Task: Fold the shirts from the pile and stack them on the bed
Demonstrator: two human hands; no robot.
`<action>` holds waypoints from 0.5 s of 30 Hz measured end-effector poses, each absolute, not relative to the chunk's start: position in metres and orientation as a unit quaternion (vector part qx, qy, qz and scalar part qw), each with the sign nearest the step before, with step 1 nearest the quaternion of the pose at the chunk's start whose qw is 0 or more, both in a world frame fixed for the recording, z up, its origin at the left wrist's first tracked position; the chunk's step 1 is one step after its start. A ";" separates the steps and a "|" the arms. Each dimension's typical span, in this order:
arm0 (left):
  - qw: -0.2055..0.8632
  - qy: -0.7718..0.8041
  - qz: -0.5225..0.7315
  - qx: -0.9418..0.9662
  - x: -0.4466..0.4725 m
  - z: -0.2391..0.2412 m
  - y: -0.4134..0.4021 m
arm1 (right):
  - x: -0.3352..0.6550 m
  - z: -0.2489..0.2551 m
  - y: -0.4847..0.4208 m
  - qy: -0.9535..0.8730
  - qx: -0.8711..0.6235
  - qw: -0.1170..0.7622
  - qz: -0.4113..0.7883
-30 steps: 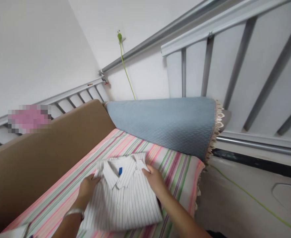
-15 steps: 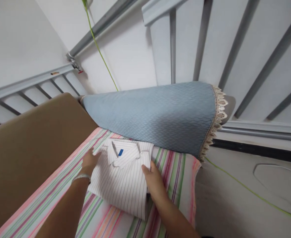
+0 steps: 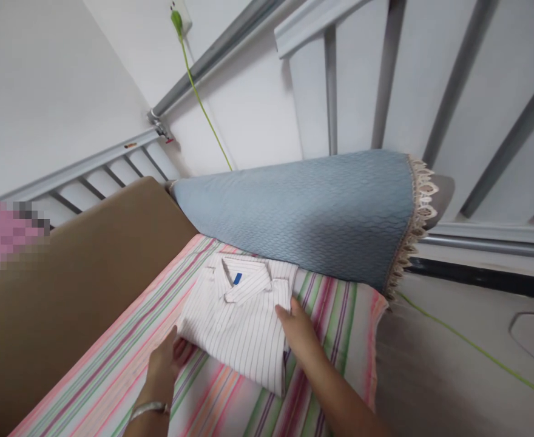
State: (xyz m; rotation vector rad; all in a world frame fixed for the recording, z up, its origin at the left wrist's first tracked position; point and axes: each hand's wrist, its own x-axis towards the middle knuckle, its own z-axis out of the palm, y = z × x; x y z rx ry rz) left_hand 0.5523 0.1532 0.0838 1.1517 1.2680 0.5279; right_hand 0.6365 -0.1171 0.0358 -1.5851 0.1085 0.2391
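Observation:
A folded white shirt with thin dark stripes (image 3: 242, 321) lies on a bright striped sheet (image 3: 331, 315), collar and blue label toward the blue bolster. My left hand (image 3: 167, 361) rests at the shirt's near left corner, fingers curled against its edge. My right hand (image 3: 300, 331) lies along the shirt's right edge, fingers together and touching the fabric. A silver bangle sits on my left wrist.
A blue quilted bolster (image 3: 303, 212) with a fringed end lies across the head of the bed. A brown panel (image 3: 67, 285) runs along the left. Grey metal rails (image 3: 376, 91) stand behind. A green cable (image 3: 203, 109) hangs down the wall; the floor lies at right.
The shirt has been slid up against the blue bolster. My left hand has moved from the collar down to the near left corner; my right hand stays at the right edge.

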 end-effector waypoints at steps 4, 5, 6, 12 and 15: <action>0.665 0.526 0.182 0.498 0.566 0.076 0.147 | 0.638 0.032 -0.118 0.042 -0.704 0.701 0.105; 0.661 0.525 0.181 0.505 0.572 0.074 0.146 | 0.638 0.030 -0.118 0.041 -0.701 0.704 0.104; 0.653 0.528 0.184 0.511 0.577 0.073 0.146 | 0.638 0.028 -0.117 0.041 -0.699 0.707 0.104; 0.558 0.538 0.244 0.582 0.598 0.075 0.167 | 0.622 0.021 -0.102 0.040 -0.693 0.706 0.144; 0.553 0.537 0.230 0.594 0.598 0.078 0.178 | 0.612 0.024 -0.090 0.040 -0.710 0.677 0.187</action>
